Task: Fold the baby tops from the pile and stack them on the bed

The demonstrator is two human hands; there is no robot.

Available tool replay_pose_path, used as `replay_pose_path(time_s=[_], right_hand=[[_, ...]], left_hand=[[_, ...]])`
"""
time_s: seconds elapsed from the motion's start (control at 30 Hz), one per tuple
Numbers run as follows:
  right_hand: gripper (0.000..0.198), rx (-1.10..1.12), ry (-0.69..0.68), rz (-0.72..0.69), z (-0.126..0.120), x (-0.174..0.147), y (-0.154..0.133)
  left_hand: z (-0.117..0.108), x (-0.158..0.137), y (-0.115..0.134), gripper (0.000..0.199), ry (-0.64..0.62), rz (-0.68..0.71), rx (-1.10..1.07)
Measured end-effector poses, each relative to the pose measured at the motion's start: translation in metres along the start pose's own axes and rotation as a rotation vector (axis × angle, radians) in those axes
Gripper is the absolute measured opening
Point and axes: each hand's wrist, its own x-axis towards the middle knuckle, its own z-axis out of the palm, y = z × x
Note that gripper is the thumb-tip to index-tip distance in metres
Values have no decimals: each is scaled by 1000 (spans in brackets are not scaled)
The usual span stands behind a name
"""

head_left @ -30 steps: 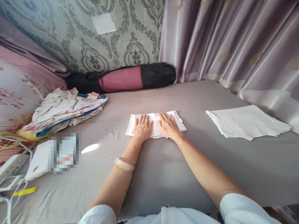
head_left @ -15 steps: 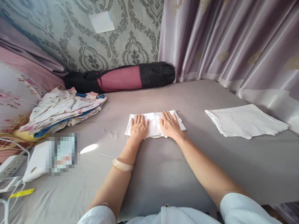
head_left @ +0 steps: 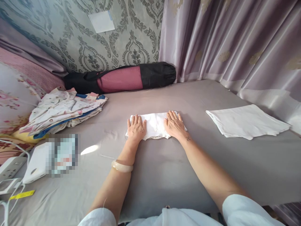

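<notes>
A folded white cloth (head_left: 155, 124), perhaps a garment, lies flat on the grey bed sheet (head_left: 160, 175) in front of me. My left hand (head_left: 136, 128) rests palm down on its left end, fingers stretched out. On the right end, my right hand (head_left: 174, 125) also lies flat with its fingers spread. A strip of the cloth shows between the two hands; its outer ends are partly covered by them. Farther right, apart from my hands, lies another white folded cloth (head_left: 246, 121).
A stack of folded printed clothes (head_left: 66, 108) lies at the left. Behind stands a long black and pink bag (head_left: 122, 78) against the wall. A power strip (head_left: 13, 168), a white device (head_left: 39, 163), cables and a blurred-out object are at the near left. Curtains (head_left: 225, 40) hang at the right.
My hands have slid apart on the white cloth, the left one toward its left end and the right one slightly right. The cloth stays in place.
</notes>
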Motion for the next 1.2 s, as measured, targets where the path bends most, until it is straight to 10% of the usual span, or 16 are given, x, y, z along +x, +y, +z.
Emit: replay_pose_path(time_s=[0.73,1.2], right_hand=[[63,-23,-48,170,5,7,18],[62,-22,-61,21,4,3,4]], left_hand=[[1,8,-30,61,-112,-115,-31],[-8,7,-34,48,25,-220,-199]])
